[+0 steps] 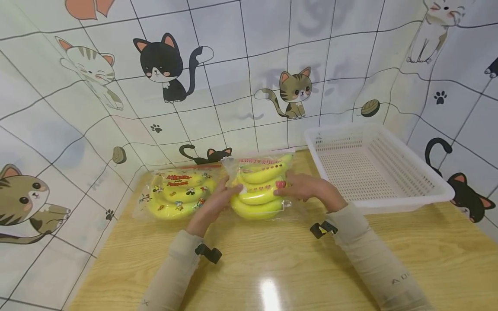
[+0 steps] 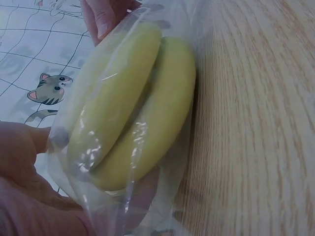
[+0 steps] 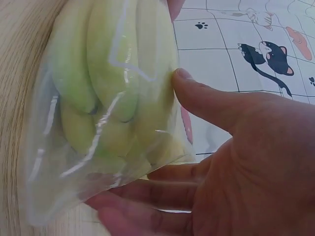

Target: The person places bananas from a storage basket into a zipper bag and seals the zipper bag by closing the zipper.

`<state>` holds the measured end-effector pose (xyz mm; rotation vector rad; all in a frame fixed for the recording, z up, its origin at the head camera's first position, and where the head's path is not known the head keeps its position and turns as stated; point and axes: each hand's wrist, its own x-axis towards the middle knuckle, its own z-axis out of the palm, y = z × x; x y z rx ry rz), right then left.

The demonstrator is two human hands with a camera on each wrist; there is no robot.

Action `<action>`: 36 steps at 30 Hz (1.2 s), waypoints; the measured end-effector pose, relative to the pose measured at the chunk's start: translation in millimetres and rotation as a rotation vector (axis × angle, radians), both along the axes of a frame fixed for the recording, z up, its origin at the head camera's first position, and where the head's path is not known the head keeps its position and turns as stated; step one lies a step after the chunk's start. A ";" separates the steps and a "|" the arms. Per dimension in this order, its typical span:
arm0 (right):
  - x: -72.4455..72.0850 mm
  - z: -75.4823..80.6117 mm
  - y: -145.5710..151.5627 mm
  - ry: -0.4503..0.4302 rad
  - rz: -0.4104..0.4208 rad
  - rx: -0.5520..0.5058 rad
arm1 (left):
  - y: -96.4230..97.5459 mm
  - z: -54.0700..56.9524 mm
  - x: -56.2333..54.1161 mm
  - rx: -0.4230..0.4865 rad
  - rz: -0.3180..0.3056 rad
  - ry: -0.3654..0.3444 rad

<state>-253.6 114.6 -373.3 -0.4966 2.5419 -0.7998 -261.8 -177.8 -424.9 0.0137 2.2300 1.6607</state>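
A clear printed bag of yellow bananas [image 1: 258, 198] is between my two hands, close over the wooden table. My left hand [image 1: 219, 196] grips its left side, thumb on the near face and fingers passing behind the plastic. On the other side my right hand [image 1: 307, 186] holds the bag, with the thumb on the front and the fingers around the back edge, as the right wrist view shows. A second bag of bananas [image 1: 171, 196], printed with red lettering and cartoon figures, lies just left of my left hand.
A white perforated plastic basket [image 1: 383, 201] stands at the right rear of the wooden table [image 1: 249, 263]. Behind and at both sides rises a wall covering [image 1: 233, 86] printed with cats and grid lines.
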 end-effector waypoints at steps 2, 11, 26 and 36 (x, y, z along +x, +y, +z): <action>0.1 0.2 0.6 0.003 -0.023 -0.004 | 1.4 -0.4 -0.9 0.006 -0.002 0.009; -2.2 -0.2 1.7 0.032 -0.035 -0.007 | 5.8 -0.3 -4.5 0.013 0.012 0.040; 7.6 10.8 8.7 0.137 -0.048 0.027 | 8.0 6.3 2.1 -0.139 0.071 0.107; 13.5 22.6 10.8 0.164 -0.070 -0.043 | 7.1 5.0 4.2 -0.165 0.101 0.197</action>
